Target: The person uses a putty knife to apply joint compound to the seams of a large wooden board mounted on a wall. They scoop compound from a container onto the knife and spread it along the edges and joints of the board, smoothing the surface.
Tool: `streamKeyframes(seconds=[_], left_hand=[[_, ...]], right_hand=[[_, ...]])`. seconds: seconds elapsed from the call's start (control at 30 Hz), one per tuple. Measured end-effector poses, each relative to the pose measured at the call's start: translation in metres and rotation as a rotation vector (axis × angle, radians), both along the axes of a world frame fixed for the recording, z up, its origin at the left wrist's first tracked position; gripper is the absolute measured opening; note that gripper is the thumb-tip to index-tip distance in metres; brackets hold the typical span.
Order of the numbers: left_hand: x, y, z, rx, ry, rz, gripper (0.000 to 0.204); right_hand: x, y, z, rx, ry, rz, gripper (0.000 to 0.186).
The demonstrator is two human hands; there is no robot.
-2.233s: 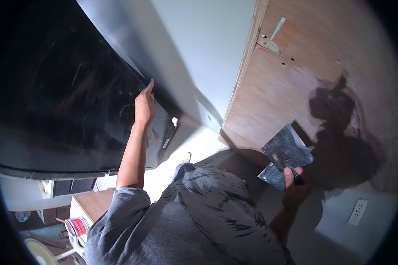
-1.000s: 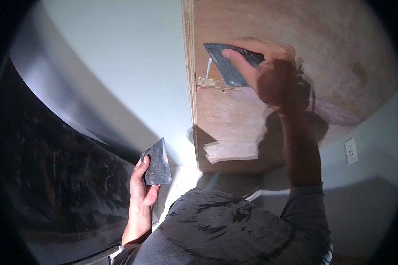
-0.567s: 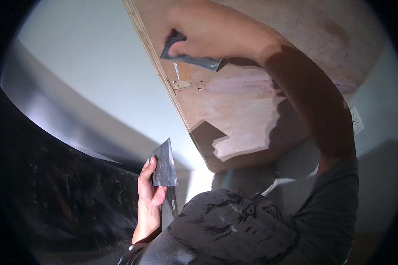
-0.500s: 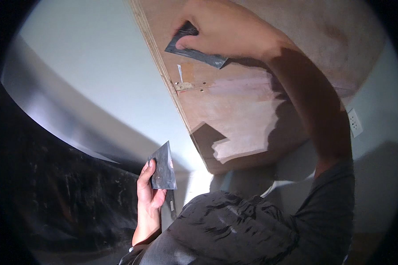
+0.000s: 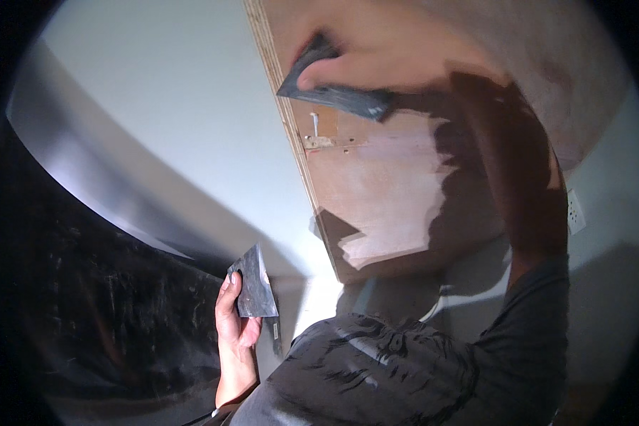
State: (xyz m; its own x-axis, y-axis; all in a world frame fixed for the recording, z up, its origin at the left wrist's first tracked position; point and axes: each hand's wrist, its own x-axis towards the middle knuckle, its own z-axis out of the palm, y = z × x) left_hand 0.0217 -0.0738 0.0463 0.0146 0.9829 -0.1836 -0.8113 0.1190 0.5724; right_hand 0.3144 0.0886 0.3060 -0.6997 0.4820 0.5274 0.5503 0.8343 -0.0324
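My right hand (image 5: 383, 57) reaches up over the brown plywood panel (image 5: 397, 170), its fingers closed on a thin dark-grey scraper (image 5: 348, 99). That scraper lies near or against the panel's face, its left corner close to the panel's layered edge; motion blurs both. Lower left, my left hand (image 5: 234, 312) grips a second flat grey scraper (image 5: 255, 284) by its side, thumb and fingers around it, held away from the panel. Whether putty sits on either blade I cannot tell. Below the right-hand scraper, the panel bears a small rough patch (image 5: 319, 142) and dark holes.
A pale wall (image 5: 163, 106) stands left of the panel. A glossy black surface (image 5: 121, 305) with a shiny curved rim (image 5: 85, 163) fills the lower left. At the right, a white socket (image 5: 574, 211) sits on the wall. Shadows of my arm and scraper fall across the panel.
My right hand and its scraper have shifted a little right and down relative to the view. My left hand with its scraper sits slightly lower and further left. The whole view has shifted slightly.
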Motion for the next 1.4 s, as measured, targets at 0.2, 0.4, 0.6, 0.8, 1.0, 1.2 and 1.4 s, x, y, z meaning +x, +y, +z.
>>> streamKeyframes(seconds=[0.2,0.4,0.6,0.8,1.0,1.2,1.4], left_hand=[[0.021,0.001,0.020,0.216,0.242,-0.005,0.040],[0.067,-0.019,0.021,0.279,0.217,0.043,0.019],[0.129,-0.018,0.041,0.389,0.434,-0.174,0.017],[0.152,-0.029,0.029,0.528,0.652,-0.088,0.020],[0.136,0.003,0.016,0.759,0.924,-0.011,0.034],[0.119,0.081,0.072,1.244,1.681,0.719,0.061],[0.099,0.117,0.066,1.345,1.614,0.730,0.051]], right_hand=[[0.080,-0.096,-0.060,-0.147,0.245,-0.239,0.027],[0.078,-0.166,-0.243,-0.804,0.680,-0.177,0.042],[0.057,-0.191,-0.289,-0.833,0.932,-0.026,0.025],[0.063,-0.189,-0.296,-0.736,0.870,-0.122,0.026],[0.097,-0.186,-0.310,-0.745,0.845,-0.184,0.037],[0.127,-0.218,-0.285,-0.659,0.852,-0.325,0.040],[0.131,-0.221,-0.291,-0.583,0.761,-0.460,0.037]])
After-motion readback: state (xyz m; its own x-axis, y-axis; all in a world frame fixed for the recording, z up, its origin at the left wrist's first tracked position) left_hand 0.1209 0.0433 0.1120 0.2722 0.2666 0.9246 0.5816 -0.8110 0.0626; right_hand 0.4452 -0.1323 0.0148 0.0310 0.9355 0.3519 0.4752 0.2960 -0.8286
